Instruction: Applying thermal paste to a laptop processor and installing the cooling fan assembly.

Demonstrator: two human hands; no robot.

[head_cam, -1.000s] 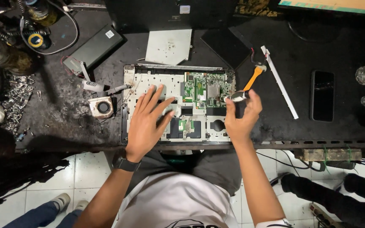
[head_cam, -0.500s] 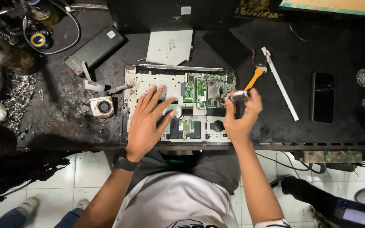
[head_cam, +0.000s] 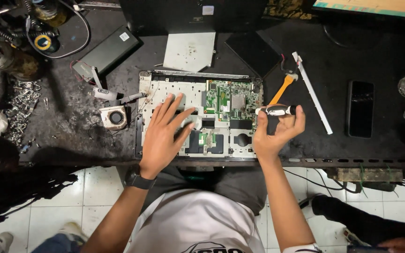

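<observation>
Since the earlier frame my right hand (head_cam: 277,131) has drawn back slightly from the board's right edge, fingers curled around a small black-and-white screwdriver (head_cam: 276,110). I see my left hand (head_cam: 164,136) spread flat, holding nothing, pressing on the opened laptop chassis (head_cam: 165,89), which lies on the dark workbench (head_cam: 352,56) between and under both hands.

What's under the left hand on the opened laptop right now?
The left hand lies flat on the opened laptop, fingers spread over its pale inner frame and a dark recess. Whatever sits beneath the palm is covered. The green circuit board beside it stays exposed.
</observation>
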